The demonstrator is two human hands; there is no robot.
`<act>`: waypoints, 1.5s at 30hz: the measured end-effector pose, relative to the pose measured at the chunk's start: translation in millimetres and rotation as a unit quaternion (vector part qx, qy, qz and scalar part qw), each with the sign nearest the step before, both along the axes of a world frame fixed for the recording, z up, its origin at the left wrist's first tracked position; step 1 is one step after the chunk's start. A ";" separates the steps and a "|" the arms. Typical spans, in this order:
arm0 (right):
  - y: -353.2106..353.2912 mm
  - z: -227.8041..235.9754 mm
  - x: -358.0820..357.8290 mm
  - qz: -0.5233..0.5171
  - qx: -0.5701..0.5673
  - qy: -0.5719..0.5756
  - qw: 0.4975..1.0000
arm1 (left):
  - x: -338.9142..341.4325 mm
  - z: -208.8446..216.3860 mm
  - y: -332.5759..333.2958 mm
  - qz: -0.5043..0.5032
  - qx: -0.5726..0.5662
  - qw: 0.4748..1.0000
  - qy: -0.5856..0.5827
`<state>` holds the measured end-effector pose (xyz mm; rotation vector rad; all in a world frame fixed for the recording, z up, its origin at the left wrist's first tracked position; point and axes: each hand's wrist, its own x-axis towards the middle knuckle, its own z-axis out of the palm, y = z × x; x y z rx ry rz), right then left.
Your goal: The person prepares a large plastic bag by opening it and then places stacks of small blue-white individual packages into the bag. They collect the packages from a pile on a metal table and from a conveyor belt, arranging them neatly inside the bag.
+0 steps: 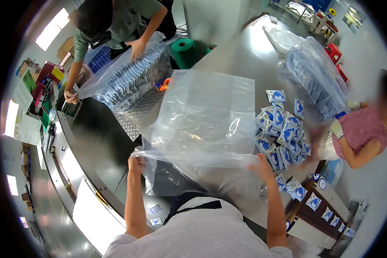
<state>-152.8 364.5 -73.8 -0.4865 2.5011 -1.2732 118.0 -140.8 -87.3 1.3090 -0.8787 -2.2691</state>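
Note:
A large clear plastic bag (206, 107) lies spread over the metal table in front of me. My left hand (136, 163) is closed on the bag's near left edge, where the film bunches up. At the near right edge, my right hand (262, 167) pinches the same bag. Between my hands the film hangs loosely over the table's near edge, and the bag looks empty. Just right of it lies a heap of small white and blue sachets (284, 129), closest to my right hand.
A conveyor (318, 210) carries sachets at the lower right. A co-worker (129, 30) handles a filled clear bag (133, 77) at the far left. Another person (361, 133) stands right, near a second filled bag (316, 77). A green roll (184, 52) stands behind the table.

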 end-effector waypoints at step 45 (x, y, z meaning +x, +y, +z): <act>92.7 -45.8 -26.4 -0.183 0.394 0.133 0.891 | 58.2 -26.0 -31.8 -0.134 -0.556 0.613 -0.546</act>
